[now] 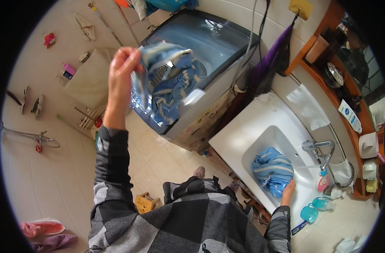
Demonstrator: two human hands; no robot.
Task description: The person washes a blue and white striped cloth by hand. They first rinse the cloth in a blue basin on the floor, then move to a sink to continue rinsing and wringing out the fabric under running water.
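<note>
Raised at the upper left, my left hand grips the edge of a blue-and-white striped cloth. The cloth hangs and bunches over the mouth of a top-loading washing machine, and part of the perforated metal drum shows behind it. Blur softens the hand and the nearby fabric. My right hand is at the lower edge of a second bundled blue striped cloth in the white sink. Its fingers are partly hidden against that bundle.
The machine's windowed lid appears raised behind the drum. A chrome faucet reaches over the sink's right side. Teal cups and bottles line the counter. A small wooden stool stands on the tiled floor. Cables hang beside the machine.
</note>
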